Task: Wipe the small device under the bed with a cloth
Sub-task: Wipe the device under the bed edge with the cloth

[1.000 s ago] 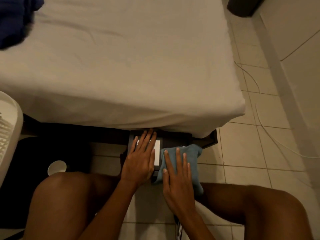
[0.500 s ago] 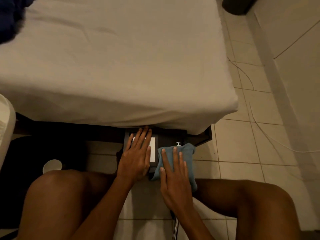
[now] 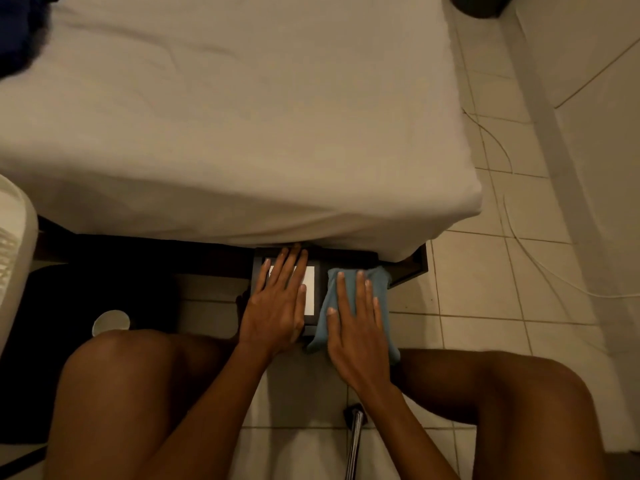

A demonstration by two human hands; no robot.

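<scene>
Where the bed overhangs pale floor tiles, a white cable lies.

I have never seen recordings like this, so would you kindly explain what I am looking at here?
There is no machine here. A person wears one camera on the head, and it looks down past their knees. The left hand rests flat on a small dark device with a white label, which pokes out from under the bed onto the tiled floor. The right hand presses a blue cloth flat on the device's right part. Neither hand grips anything. A white cup sits further left.
</scene>
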